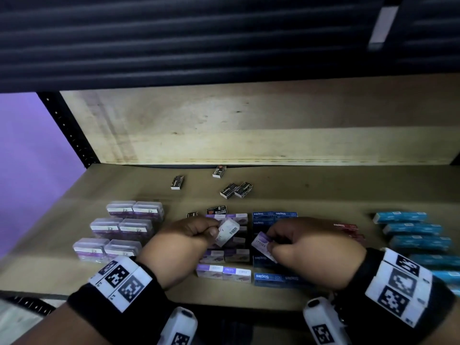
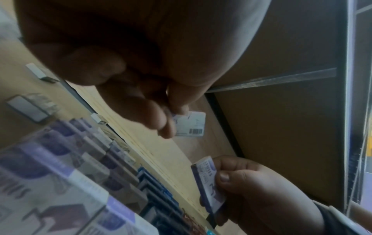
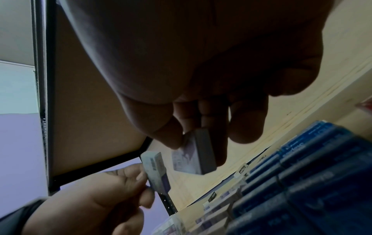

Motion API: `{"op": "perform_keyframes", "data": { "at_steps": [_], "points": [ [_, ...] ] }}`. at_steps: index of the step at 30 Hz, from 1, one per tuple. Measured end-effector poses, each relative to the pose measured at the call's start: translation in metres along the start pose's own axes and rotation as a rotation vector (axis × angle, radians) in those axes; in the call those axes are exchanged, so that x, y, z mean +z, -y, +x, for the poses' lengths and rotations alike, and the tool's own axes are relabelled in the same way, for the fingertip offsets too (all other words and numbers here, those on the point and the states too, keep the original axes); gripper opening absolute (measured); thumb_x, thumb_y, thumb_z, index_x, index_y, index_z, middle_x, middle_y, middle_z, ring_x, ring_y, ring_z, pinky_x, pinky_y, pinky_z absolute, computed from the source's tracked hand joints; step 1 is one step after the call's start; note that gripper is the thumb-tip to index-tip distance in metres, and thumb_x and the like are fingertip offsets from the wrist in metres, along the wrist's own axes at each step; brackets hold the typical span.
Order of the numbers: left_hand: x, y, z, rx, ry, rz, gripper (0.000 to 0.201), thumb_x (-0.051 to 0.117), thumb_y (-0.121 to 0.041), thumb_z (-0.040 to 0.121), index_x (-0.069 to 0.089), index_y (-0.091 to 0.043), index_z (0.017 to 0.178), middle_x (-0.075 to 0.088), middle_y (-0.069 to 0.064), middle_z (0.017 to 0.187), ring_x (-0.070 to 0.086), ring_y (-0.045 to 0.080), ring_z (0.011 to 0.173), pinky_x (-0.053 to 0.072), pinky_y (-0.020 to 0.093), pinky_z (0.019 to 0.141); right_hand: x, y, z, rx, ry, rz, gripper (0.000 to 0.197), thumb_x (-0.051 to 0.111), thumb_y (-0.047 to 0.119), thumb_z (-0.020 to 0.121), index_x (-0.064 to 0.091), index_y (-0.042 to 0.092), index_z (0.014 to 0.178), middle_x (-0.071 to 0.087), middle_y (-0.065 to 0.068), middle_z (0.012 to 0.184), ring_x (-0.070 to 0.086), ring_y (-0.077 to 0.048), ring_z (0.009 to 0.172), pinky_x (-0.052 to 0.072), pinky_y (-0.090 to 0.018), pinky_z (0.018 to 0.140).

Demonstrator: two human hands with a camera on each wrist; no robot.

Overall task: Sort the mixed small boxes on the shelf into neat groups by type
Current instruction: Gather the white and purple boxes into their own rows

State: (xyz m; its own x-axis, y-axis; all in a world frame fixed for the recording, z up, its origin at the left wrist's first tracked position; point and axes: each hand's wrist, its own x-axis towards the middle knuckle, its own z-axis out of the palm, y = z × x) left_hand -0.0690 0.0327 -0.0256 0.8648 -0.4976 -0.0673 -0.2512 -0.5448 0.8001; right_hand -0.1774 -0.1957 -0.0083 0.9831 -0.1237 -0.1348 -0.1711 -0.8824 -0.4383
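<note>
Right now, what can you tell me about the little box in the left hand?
The box is small, flat, and looks like cardboard. It is white with purple print and a black barcode on one face. It looks closed. The left hand pinches one end, holding it tilted in the air above the purple boxes on the shelf. Only the fingers touch it. The print is too blurred to read.

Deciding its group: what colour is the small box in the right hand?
White and purple small box, pinched by the right hand; clearest in the head view.
</note>
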Motion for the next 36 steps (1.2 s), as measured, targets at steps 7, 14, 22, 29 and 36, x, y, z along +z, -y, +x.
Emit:
{"op": "perform_keyframes", "data": {
  "at_steps": [7,14,22,29,36],
  "points": [
    [0.001,-0.008,-0.006,-0.018,0.053,-0.133,0.016,0.067,-0.036,0.086,0.074,-0.042,0.099,0.075,-0.001,0.088,0.068,0.025,0.057,0.061,0.047,0.061,0.002,-0.001,-0.002,-0.012,-0.003,0.028,0.032,0.049,0.061,0.078,0.056,0.049,0.107,0.065,0.019,0.089,0.057,0.004,0.076,0.043,-0.018,0.063],
    [0.005,-0.012,-0.006,0.044,0.142,0.001,0.047,0.073,-0.019,0.086,0.06,-0.06,0.102,0.069,-0.024,0.088,0.068,0.013,0.055,0.057,0.026,0.06,0.002,-0.006,-0.003,-0.006,-0.017,0.038,0.037,0.041,0.066,0.069,0.055,0.053,0.101,0.064,0.019,0.084,0.057,0.002,0.074,0.045,-0.022,0.064],
    [0.005,-0.01,-0.005,0.039,0.152,0.048,0.033,0.072,-0.019,0.087,0.067,-0.05,0.096,0.075,-0.013,0.089,0.066,0.01,0.053,0.056,0.024,0.059,0.0,-0.005,-0.002,0.006,-0.009,0.059,0.055,0.032,0.074,0.061,0.057,0.049,0.103,0.064,0.018,0.081,0.058,0.003,0.071,0.05,-0.026,0.065],
    [0.007,-0.007,-0.003,-0.011,0.134,-0.042,0.036,0.068,-0.032,0.079,0.059,-0.055,0.105,0.075,-0.01,0.091,0.071,0.026,0.059,0.06,0.036,0.066,0.001,-0.001,-0.004,0.011,0.001,0.034,0.043,0.04,0.067,0.069,0.055,0.049,0.105,0.065,0.016,0.086,0.058,0.001,0.074,0.047,-0.023,0.065],
    [0.005,-0.006,-0.002,-0.048,0.104,-0.086,0.034,0.064,-0.036,0.065,0.061,-0.042,0.098,0.074,0.0,0.076,0.066,0.023,0.056,0.059,0.046,0.062,0.001,0.003,-0.003,0.022,0.013,0.038,0.042,0.04,0.069,0.069,0.055,0.051,0.104,0.065,0.017,0.086,0.058,0.002,0.074,0.05,-0.026,0.068]
  ]
}}
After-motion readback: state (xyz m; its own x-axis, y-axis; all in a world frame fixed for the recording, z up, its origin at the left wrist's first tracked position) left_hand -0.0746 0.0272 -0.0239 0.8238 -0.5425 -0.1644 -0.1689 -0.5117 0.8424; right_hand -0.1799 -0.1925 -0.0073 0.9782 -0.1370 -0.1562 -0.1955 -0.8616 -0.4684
